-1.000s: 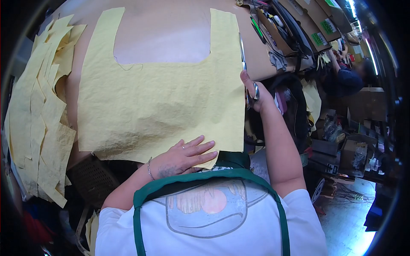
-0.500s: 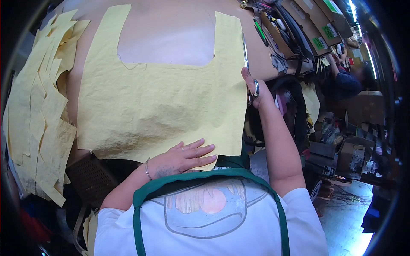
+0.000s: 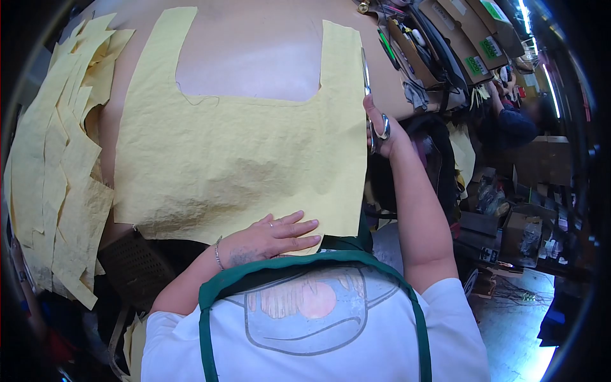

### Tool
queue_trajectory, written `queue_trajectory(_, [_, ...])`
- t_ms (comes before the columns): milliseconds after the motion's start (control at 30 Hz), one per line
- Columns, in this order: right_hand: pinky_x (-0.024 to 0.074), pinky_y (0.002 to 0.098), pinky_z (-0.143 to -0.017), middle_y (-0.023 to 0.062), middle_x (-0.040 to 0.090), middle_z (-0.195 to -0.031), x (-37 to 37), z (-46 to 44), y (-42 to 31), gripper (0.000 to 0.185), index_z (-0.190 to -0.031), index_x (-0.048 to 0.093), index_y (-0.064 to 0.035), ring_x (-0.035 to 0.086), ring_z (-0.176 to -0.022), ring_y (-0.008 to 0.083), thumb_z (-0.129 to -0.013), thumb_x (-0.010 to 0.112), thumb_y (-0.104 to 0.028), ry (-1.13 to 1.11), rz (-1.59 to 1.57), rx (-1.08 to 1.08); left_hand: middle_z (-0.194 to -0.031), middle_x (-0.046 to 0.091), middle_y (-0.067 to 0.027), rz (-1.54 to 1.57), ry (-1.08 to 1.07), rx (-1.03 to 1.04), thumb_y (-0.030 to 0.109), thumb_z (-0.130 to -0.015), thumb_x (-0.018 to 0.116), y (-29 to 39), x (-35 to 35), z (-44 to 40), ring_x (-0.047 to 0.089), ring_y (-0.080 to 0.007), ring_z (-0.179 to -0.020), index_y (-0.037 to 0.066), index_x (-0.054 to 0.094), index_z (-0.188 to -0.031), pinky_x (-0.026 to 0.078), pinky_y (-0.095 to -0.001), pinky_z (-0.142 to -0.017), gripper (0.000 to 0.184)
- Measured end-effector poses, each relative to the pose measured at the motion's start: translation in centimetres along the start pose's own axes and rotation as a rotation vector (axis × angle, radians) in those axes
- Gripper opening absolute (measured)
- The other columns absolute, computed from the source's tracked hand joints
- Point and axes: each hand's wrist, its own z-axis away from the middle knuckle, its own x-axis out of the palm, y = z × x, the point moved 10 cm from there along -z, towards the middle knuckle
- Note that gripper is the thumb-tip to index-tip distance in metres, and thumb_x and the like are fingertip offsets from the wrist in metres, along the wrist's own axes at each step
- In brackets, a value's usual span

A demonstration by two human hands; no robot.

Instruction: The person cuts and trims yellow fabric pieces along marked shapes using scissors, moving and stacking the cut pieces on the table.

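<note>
A wide yellow fabric piece [image 3: 235, 146] with two upright strips and a deep square notch lies over the table, its near edge hanging toward my body. My left hand [image 3: 283, 235] rests flat on its near edge, fingers stretched out. At the right edge of the fabric, my right hand [image 3: 385, 137] grips a pair of scissors [image 3: 365, 73] by the handles, thumb up. The blades point away from me along the right strip's outer edge. A loose thread [image 3: 200, 100] lies at the notch's lower left corner.
A stack of yellow fabric pieces [image 3: 57, 159] lies at the left. At the back right are a box of pens and tools [image 3: 414, 48] and cardboard boxes [image 3: 468, 32]. A brown perforated basket [image 3: 137, 264] sits below the table edge. Another person [image 3: 509, 121] is at far right.
My right hand and the scissors have shifted very slightly right, and the fabric's right strip has moved a little with them. My left hand stays almost in place, slightly nearer my body.
</note>
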Motion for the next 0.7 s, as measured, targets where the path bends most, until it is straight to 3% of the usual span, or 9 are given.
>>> queue_trajectory(67, [0.0375,0.0203,-0.04,0.0007,0.055,-0.059,0.8,0.6,-1.2,0.07,-0.087,0.056,-0.0023,0.049,-0.044,0.0078,-0.065,0.051,-0.068,-0.053,-0.012,0.023,-0.139,0.019,-0.001,-0.009,-0.022,0.008,0.032,-0.087,0.037,0.0,0.2,0.1,0.017,-0.0269,-0.128,0.028,0.027,-0.131,0.023,-0.0599,-0.095,0.045])
queue_trajectory(167, [0.0446,0.0225,-0.047,0.0051,0.059,-0.07,2.8,2.6,-3.5,0.072,-0.093,0.055,-0.0008,0.056,-0.053,0.0113,-0.065,0.053,-0.067,-0.15,-0.05,-0.013,-0.14,0.017,0.0006,-0.012,-0.042,0.017,0.032,-0.086,0.036,0.0,0.5,0.3,0.016,-0.0261,-0.129,0.029,0.026,-0.131,0.022,-0.0597,-0.095,0.046])
queue_trajectory(567, [0.0495,0.0254,-0.056,0.0116,0.061,-0.085,-1.5,-3.7,0.4,0.076,-0.1,0.053,0.0027,0.061,-0.069,0.0172,-0.063,0.058,-0.063,0.126,0.03,-0.154,-0.14,0.016,0.0007,0.019,-0.047,0.054,0.035,-0.086,0.033,0.3,0.5,0.6,0.016,-0.027,-0.129,0.029,0.024,-0.132,0.022,-0.0574,-0.097,0.048])
queue_trajectory(667, [0.0496,0.0265,-0.059,0.011,0.061,-0.084,-0.2,-1.8,-0.9,0.077,-0.1,0.053,0.0023,0.061,-0.07,0.0172,-0.064,0.056,-0.065,0.061,0.002,-0.164,-0.14,0.017,0.0004,0.019,-0.042,0.063,0.034,-0.086,0.033,0.3,0.5,0.7,0.016,-0.0271,-0.129,0.029,0.024,-0.132,0.023,-0.0569,-0.097,0.048])
queue_trajectory(700, [0.0466,0.0266,-0.054,0.0084,0.056,-0.074,0.0,-2.0,-0.5,0.071,-0.089,0.051,-0.0015,0.057,-0.062,0.0158,-0.06,0.058,-0.067,0.015,-0.001,-0.107,-0.14,0.017,0.0003,0.009,-0.04,0.066,0.034,-0.085,0.033,0.3,0.6,0.8,0.016,-0.0272,-0.129,0.03,0.024,-0.132,0.023,-0.0568,-0.097,0.048])
